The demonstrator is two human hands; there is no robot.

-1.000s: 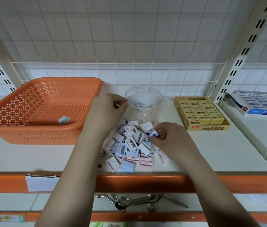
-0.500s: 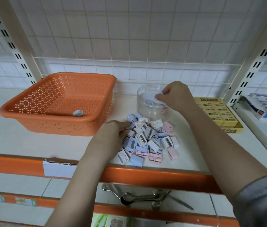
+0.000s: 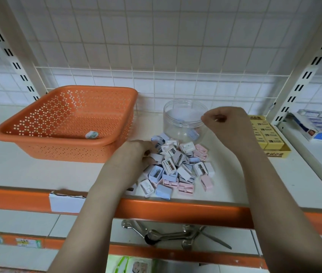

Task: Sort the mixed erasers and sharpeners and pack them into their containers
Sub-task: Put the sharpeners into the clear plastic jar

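Sharpeners [image 3: 178, 166] still lie heaped before the clear jar [image 3: 183, 120]; your right hand [image 3: 225, 121], curled and now apparently holding nothing, has just dropped one in, while your left hand [image 3: 136, 154] pinches another.

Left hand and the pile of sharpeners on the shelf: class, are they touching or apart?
Touching. The head view shows the left hand with its fingers curled in among the sharpeners at the pile's left edge, no gap between them.
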